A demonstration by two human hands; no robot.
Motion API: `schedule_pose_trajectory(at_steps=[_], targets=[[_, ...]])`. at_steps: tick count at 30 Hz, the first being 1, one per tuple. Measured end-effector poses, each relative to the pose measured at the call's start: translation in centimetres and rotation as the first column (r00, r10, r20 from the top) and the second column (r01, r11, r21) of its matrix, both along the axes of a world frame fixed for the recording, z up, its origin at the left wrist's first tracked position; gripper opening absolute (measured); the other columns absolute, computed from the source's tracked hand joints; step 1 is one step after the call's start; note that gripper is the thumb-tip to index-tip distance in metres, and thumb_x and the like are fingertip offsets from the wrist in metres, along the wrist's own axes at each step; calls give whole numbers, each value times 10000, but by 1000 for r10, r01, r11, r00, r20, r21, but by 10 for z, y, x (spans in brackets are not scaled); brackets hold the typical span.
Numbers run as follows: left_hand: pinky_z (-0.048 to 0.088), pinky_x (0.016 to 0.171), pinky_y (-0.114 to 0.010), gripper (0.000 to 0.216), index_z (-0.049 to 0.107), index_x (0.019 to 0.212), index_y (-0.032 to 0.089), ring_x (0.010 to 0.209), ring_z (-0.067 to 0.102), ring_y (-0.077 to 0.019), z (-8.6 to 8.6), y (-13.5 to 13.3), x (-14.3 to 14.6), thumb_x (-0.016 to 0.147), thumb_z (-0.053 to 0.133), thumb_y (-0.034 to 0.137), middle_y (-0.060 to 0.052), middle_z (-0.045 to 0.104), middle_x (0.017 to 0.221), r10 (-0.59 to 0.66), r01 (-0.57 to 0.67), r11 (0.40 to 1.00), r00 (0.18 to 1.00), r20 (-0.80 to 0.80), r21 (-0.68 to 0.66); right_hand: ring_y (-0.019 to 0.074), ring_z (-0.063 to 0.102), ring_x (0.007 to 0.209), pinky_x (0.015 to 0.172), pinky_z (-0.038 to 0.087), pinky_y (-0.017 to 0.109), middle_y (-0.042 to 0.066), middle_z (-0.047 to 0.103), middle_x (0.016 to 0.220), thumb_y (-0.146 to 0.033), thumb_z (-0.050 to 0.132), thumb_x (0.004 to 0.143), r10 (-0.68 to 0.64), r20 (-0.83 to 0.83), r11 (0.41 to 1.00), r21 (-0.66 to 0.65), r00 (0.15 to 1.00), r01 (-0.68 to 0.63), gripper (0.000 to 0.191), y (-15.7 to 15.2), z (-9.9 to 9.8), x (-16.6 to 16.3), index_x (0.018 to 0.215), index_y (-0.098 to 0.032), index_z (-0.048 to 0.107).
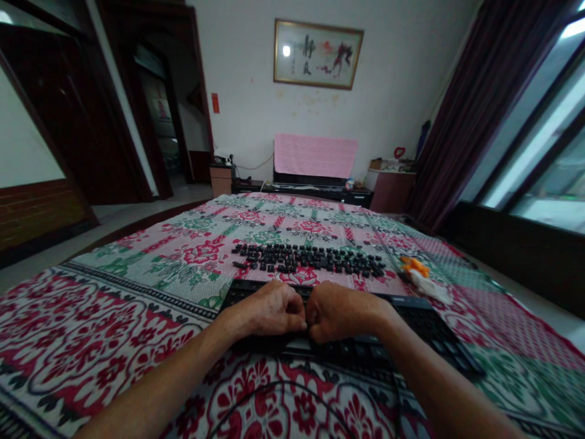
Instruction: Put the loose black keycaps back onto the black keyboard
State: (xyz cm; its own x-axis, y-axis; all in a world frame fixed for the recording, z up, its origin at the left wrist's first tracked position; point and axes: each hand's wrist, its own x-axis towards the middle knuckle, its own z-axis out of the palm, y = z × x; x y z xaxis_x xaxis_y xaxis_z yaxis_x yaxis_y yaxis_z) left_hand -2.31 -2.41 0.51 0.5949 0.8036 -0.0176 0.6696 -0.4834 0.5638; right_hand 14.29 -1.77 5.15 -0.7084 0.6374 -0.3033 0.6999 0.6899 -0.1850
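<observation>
A black keyboard point(418, 305) lies across the patterned cloth in front of me. Part of its keys shows at the right end, while my hands and forearms cover much of the middle. My left hand point(276, 308) is closed over the keyboard's centre, fingers curled down. Right beside it, nearly touching, my right hand point(340, 310) is also closed, with its fingertips turned toward the left hand. Whatever either hand pinches is hidden by the fingers. Beyond the keyboard, many loose black keycaps point(311, 259) are spread in rough rows.
The cloth point(150, 292) has red, green and white flowers. An orange item point(415, 266) and a crumpled white cloth or tissue point(431, 286) lie right of the keycaps. A black cable point(274, 385) curves near me. A pink towel point(315, 155) covers something at the far wall.
</observation>
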Motion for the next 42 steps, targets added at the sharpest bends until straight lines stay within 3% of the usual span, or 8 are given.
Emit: schedule_pose_trajectory(at_steps=[11,19,29,36,42], targets=[[336,510,-156,256,650,739,168,578,499,-82,-5,1,0,662,488,350,13,611,673,7,-7,1000,1000,6,7,134,535,512,390,298,196,65,632,624,-264,482,590,-42,-18,999,9,999,43,229,0,0,-4,687,-158,661],[311,463,-161,284,655,720,175,538,479,-82,-9,2,5,614,527,405,24,589,614,104,-104,992,995,-8,-65,129,535,530,385,290,185,32,630,640,-279,515,569,-51,-39,998,-30,998,50,254,3,-3,2,752,-198,670],[292,446,-158,268,649,723,164,533,452,-78,-10,6,3,614,527,376,27,556,582,95,-93,992,995,16,-85,86,459,471,383,269,177,3,569,562,-281,481,599,-22,-96,1000,-21,995,20,202,1,-12,9,683,-171,629],[294,438,-150,262,641,779,156,522,433,-69,-6,6,0,631,497,318,28,547,598,70,-60,983,996,56,-171,81,448,480,382,258,172,-5,549,571,-246,461,607,-44,-62,998,-48,997,41,197,6,-15,9,711,-173,612],[291,431,-154,328,646,772,156,517,430,-74,-4,5,1,604,527,412,24,538,589,97,-85,976,994,49,-202,64,415,465,387,248,166,-19,521,563,-256,438,654,-4,-88,994,-112,996,-6,195,13,-17,12,716,-168,600]])
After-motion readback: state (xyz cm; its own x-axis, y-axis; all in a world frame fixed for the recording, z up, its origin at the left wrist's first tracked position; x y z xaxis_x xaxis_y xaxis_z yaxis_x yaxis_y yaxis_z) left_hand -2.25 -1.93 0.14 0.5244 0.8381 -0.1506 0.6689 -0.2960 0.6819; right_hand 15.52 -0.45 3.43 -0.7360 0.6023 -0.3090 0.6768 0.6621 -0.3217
